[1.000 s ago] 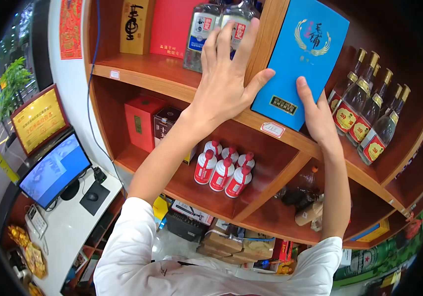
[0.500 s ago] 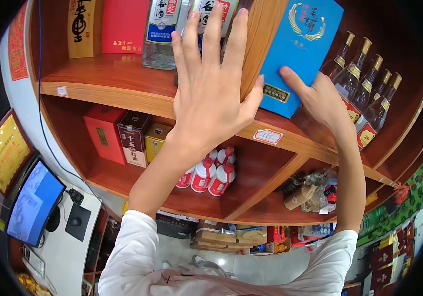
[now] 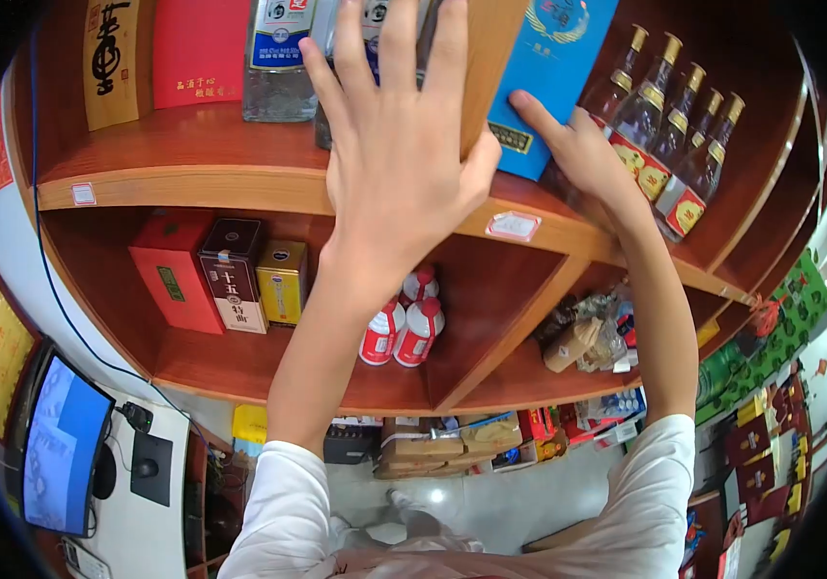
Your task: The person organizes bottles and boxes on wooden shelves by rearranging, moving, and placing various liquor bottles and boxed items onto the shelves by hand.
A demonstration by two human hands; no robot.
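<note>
My left hand (image 3: pixel 399 154) is spread flat with fingers apart, in front of the clear bottles (image 3: pixel 283 72) and beside the wooden divider (image 3: pixel 490 58) of the upper shelf. Nothing shows in its grasp. A tall blue box (image 3: pixel 558 68) stands slightly tilted just right of the divider, on the shelf. My right hand (image 3: pixel 577 145) is on its lower right side, thumb across the front; the other fingers are hidden behind or beside the box. Several clear bottles with gold caps and red labels (image 3: pixel 669 125) stand to the right of it.
Red and white bottles (image 3: pixel 420 333) and boxed bottles (image 3: pixel 230 270) sit on the lower shelf (image 3: pixel 307 391). A wooden box (image 3: pixel 116 63) and red box (image 3: pixel 199 53) are at upper left. A monitor (image 3: pixel 64 444) and mouse (image 3: pixel 146 468) rest on a white desk at lower left.
The view has shifted along the shelf. The blue box now sits further back and lower beside the divider, with my right hand still on it. My left hand remains spread before the clear bottles.
</note>
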